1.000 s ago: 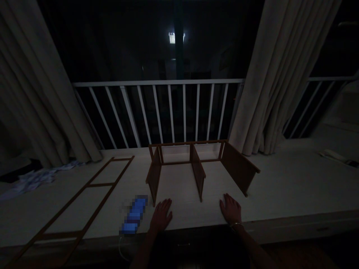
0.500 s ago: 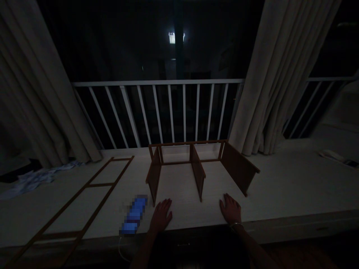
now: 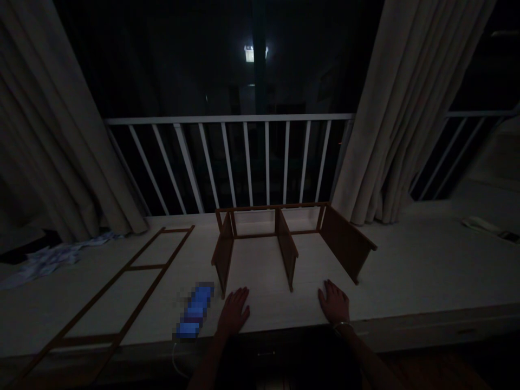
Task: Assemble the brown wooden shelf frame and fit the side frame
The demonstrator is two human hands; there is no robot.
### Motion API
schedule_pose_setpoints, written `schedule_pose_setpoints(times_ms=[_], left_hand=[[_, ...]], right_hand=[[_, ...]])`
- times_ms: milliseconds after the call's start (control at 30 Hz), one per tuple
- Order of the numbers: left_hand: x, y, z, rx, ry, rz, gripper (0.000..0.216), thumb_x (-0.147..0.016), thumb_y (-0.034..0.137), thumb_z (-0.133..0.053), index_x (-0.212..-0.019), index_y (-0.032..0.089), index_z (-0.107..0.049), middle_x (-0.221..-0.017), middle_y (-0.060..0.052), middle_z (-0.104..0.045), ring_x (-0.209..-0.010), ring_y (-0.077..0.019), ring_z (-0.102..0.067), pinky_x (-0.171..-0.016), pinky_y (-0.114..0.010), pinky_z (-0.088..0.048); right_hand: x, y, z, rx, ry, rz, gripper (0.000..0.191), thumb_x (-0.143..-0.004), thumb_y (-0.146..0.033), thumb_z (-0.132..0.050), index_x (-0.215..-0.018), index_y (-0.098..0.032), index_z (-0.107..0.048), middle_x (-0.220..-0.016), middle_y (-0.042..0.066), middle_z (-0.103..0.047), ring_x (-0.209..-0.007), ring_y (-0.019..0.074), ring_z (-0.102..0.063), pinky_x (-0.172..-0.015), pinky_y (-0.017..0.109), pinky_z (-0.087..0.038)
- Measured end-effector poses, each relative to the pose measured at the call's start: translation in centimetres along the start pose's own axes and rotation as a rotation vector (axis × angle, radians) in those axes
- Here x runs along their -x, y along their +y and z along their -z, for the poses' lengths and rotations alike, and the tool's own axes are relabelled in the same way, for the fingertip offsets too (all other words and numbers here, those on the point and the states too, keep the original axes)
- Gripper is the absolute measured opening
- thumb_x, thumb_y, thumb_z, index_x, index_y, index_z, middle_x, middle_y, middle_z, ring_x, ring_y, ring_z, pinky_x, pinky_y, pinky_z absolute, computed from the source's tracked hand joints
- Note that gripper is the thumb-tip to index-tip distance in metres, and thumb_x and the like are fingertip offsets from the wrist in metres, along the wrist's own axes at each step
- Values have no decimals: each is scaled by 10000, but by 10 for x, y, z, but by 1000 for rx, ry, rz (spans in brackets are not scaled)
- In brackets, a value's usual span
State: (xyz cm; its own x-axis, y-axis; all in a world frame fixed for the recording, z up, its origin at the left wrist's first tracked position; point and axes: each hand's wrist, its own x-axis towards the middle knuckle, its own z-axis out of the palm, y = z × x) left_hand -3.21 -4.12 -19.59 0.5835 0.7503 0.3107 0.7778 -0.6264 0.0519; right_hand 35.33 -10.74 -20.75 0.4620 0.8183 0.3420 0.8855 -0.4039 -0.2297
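My left hand (image 3: 234, 311) lies flat on the pale ledge (image 3: 280, 314), holding nothing, its fingers pointing forward. To the right, my right hand (image 3: 335, 304) also rests on the ledge with fingers apart and a bracelet at the wrist. Just beyond both hands a brown wooden shelf unit (image 3: 287, 249) lies with its back frame against the window side and three boards standing up toward me. Neither hand appears to touch it. Left of my left hand is a blurred-out blue lit object (image 3: 195, 313) with a white cable below it.
A brown ladder-like wooden frame (image 3: 140, 306) lies along the ledge at left, its near end past the front edge. White railing (image 3: 227, 118) and a dark window stand behind. Curtains (image 3: 390, 135) hang at both sides. Crumpled patterned cloth (image 3: 49, 260) is at far left; a strap-like item (image 3: 487, 227) at far right.
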Motion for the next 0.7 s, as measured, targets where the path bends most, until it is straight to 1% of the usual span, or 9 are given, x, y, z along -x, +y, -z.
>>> schedule_pose_setpoints(times_ms=[167,333,500,700], left_hand=[[0,0,0,2,0,7,505,-851,335,-296,-1342,241,-226,-1372,-24,-310,-1261,-176,-260,-1028,-387,-217],[0,0,0,18,-3,8,510,-845,323,-310,-1342,248,-224,-1371,-27,-313,-1257,-175,-269,-1028,-393,-213],[0,0,2,21,-3,9,506,-844,323,-315,-1338,248,-236,-1369,-29,-317,-1256,-177,-272,-1024,-398,-220],[0,0,4,27,4,11,504,-839,319,-325,-1333,246,-253,-1358,-36,-335,-1246,-184,-294,-1020,-405,-233]], right_hand=[[1,-2,3,6,9,4,484,-812,-406,-284,-1224,-191,-419,-1277,85,-426,-1139,228,-381,-961,405,-191],[1,0,-1,14,3,16,494,-810,-419,-287,-1220,-182,-429,-1267,98,-436,-1122,236,-395,-953,408,-201],[0,1,-5,24,31,10,493,-811,-416,-281,-1223,-187,-426,-1265,96,-438,-1132,235,-386,-951,411,-201],[-1,0,-2,20,-6,7,497,-810,-417,-275,-1218,-179,-430,-1275,105,-427,-1143,242,-377,-952,417,-197]])
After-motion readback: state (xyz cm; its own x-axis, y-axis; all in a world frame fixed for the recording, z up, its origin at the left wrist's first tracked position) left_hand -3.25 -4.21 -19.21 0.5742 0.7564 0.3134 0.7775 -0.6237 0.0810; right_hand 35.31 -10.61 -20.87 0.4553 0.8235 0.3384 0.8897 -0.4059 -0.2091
